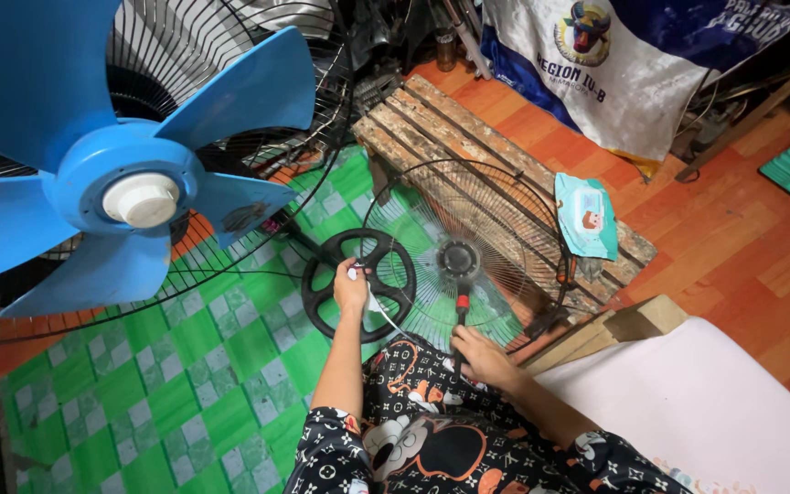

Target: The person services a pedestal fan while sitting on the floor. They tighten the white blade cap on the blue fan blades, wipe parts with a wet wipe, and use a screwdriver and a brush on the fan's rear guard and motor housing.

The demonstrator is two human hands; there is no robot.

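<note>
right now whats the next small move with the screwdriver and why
Probably steady the fan guard first. The right hand holds the screwdriver with its tip up near the hub, while the left hand rests away on the black round base.

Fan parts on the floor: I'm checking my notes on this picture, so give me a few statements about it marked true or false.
1. The right hand holds a screwdriver whose tip points at the hub of the wire fan guard. True.
2. The left hand rests on the black round base. True.
3. The fan blade at upper left is red. False: it is blue with a white cap at its centre.
4. The pack of wipes lies on the green checked mat. False: it lies on the wooden bench.
5. The wire fan guard leans against the wooden bench. True.
</note>
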